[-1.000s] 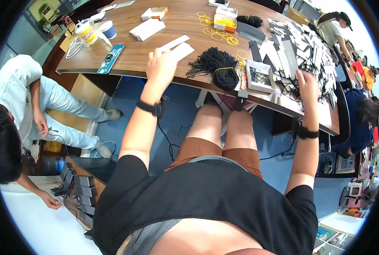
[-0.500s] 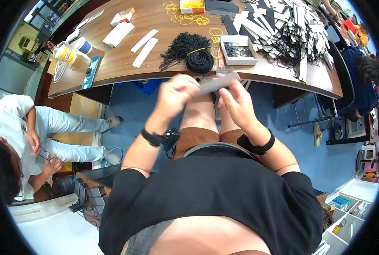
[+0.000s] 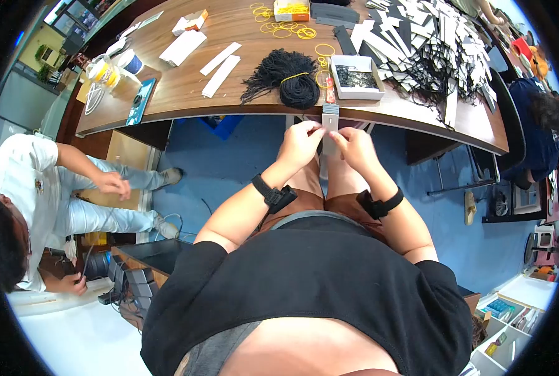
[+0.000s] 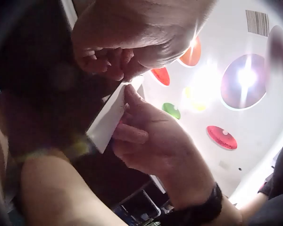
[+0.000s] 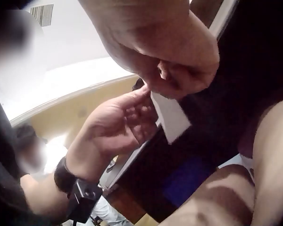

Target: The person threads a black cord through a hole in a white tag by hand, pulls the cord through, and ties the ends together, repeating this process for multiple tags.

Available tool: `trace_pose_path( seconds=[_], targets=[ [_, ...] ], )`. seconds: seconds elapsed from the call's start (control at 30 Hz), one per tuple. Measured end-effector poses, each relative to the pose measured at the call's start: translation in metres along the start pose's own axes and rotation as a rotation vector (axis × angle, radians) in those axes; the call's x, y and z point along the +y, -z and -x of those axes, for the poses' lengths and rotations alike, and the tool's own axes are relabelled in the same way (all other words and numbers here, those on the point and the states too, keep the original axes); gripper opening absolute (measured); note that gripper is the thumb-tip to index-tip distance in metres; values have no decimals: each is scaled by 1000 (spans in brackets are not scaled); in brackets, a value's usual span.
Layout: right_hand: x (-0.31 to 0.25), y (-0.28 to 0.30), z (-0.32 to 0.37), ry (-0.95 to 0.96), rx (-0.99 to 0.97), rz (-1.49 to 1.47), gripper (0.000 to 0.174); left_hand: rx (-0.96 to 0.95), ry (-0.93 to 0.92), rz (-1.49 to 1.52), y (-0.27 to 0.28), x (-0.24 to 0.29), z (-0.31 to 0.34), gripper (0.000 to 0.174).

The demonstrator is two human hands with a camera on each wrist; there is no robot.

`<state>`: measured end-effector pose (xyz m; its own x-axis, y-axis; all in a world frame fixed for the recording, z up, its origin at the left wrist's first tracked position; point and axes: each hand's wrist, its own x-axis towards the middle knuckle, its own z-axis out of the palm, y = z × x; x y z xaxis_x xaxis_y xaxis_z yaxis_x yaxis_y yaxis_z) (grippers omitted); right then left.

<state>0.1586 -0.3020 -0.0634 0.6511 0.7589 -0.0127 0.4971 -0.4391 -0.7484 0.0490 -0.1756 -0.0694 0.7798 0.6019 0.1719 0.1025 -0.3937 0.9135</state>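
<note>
A pale grey flat strip (image 3: 330, 125) stands out lengthwise from the table's front edge, between both hands. My left hand (image 3: 300, 145) pinches it from the left with its fingertips. From the other side my right hand (image 3: 357, 150) pinches it too, thumb tip close to the left fingertips. In the left wrist view the strip (image 4: 107, 120) hangs below the meeting fingertips, its lower end free. On the table just beyond the hands lies a bundle of black cords (image 3: 298, 91) tied with a yellow band. Beside it sits a white box (image 3: 357, 94) holding small black pieces.
Two white strips (image 3: 221, 76) and a white stack (image 3: 183, 49) lie left on the table (image 3: 166, 94). Yellow rubber bands (image 3: 287, 29) lie by their box. A large heap of black and white strips (image 3: 429, 50) covers the right. A seated person (image 3: 35, 200) is at left.
The left hand came away from the white strips and the right hand from the heap. They met at the table edge around a grey strip, which has since turned from slanted to lengthwise.
</note>
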Motion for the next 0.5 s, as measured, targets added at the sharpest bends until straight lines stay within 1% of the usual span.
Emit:
trace_pose_path(
  seconds=[0.03, 0.07, 0.13, 0.17, 0.2, 0.23, 0.3, 0.33, 0.37, 0.4, 0.47, 0.5],
  targets=[
    [-18, 10, 6, 10, 109, 303, 33, 28, -30, -57, 0, 0, -5, 17],
    [-35, 19, 10, 68, 214, 404, 26, 57, -58, -113, -1, 0, -7, 17],
    [-52, 24, 12, 285, 435, 237, 18, 40, -4, -49, 0, 5, -6, 18],
    [-64, 24, 12, 356, 447, 200, 12, 19, 29, -28, 1, 6, -4, 18],
    [-75, 21, 8, 417, 456, 191, 11, -4, 61, -7, 3, 6, -2, 18],
    [-85, 19, 1, 479, 467, 183, 11, 4, -23, -26, 3, 1, 0, 19],
    [-98, 13, -16, 578, 494, 182, 11, 42, -37, -8, 9, -1, 4, 19],
    [-102, 11, -24, 586, 488, 218, 12, 63, -43, 1, 14, -2, 5, 18],
    [-105, 10, -32, 593, 482, 253, 12, 107, -103, -36, 17, -7, 6, 18],
    [-107, 7, -38, 599, 474, 287, 13, 74, -8, 50, 23, -3, 7, 18],
    [-104, 2, -45, 598, 450, 337, 9, 7, 181, 223, 38, 14, 8, 16],
    [-103, 0, -47, 587, 448, 342, 8, -9, 184, 305, 42, 16, 9, 16]
  ],
)
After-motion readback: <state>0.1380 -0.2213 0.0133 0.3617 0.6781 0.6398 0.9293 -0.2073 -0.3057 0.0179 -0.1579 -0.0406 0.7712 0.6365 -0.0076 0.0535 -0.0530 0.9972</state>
